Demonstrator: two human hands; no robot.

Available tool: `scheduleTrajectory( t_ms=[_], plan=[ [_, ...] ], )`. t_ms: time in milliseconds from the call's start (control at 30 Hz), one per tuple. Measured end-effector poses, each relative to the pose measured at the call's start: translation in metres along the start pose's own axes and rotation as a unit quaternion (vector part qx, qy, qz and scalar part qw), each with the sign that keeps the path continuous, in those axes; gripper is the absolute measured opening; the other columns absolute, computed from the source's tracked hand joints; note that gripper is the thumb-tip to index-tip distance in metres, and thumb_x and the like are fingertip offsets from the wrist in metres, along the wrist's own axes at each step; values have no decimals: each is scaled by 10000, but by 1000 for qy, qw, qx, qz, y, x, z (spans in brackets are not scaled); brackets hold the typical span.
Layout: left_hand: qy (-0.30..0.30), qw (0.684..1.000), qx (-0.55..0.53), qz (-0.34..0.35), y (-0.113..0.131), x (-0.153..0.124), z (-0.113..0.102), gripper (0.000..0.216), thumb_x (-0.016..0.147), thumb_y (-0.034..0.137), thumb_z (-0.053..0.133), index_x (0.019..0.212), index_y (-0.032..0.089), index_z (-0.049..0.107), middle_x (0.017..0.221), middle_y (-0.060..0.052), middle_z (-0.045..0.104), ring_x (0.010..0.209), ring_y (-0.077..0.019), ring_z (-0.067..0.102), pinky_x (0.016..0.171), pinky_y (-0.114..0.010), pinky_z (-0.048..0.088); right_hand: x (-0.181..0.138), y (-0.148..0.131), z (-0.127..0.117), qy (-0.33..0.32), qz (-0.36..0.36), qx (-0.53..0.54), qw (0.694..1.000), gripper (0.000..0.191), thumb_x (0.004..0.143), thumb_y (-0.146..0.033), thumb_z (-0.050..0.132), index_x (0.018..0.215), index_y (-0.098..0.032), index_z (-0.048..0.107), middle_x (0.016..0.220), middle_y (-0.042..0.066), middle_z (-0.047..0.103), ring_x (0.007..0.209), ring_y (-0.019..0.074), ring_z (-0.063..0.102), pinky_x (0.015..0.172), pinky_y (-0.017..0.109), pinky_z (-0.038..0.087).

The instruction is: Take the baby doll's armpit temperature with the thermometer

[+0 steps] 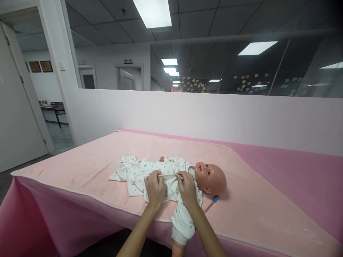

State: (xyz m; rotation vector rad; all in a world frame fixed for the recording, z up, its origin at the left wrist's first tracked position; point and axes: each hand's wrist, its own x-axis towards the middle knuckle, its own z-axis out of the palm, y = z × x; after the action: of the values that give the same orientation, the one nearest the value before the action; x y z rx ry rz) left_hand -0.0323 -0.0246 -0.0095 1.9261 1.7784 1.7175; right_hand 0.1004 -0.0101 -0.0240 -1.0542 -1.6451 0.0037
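A baby doll [213, 178] lies on its back on a pink-covered table, its bald head to the right. It wears a white printed baby outfit [150, 169] with small coloured figures. My left hand [155, 187] is closed on the near edge of the garment at the doll's middle. Closer to the doll's neck, my right hand [187, 187] pinches the same edge, and the fabric is drawn taut between the two hands. The doll's sleeved near arm [183, 221] hangs toward me over the table's front edge. Its far hand [162, 159] shows beyond the body.
A thin tool with a blue end [215, 198] lies beside the doll's head, partly hidden. The peach pad [254, 200] covers the table over a pink cloth [294, 164]. Behind stands a white half wall [200, 114] with glass above. A door [18, 96] is at the left.
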Motion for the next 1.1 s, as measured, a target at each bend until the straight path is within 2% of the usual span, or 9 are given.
scheduleTrajectory(
  t_ms=[333,567,1100],
  plan=[
    [-18,1000,1,-5,-1,-1,-1,240,844,182,280,747,203,499,730,3,603,721,-168,539,769,-333,326,0,0,-1,-4,14,7,1000,211,896,-289,376,828,-196,553,799,47,598,802,186,523,726,322,408],
    [-20,999,40,13,0,-2,-2,99,719,177,435,761,203,520,678,5,585,680,-178,511,753,-337,321,0,0,-1,4,11,6,1000,217,895,-290,370,823,-200,554,792,47,599,794,186,526,726,325,408],
    [-8,1000,2,5,0,-2,-2,173,772,207,384,728,208,551,716,-6,620,722,-186,534,768,-347,339,0,2,-1,1,14,7,1000,218,893,-301,377,825,-201,558,799,51,600,795,187,529,722,324,414]
  ],
)
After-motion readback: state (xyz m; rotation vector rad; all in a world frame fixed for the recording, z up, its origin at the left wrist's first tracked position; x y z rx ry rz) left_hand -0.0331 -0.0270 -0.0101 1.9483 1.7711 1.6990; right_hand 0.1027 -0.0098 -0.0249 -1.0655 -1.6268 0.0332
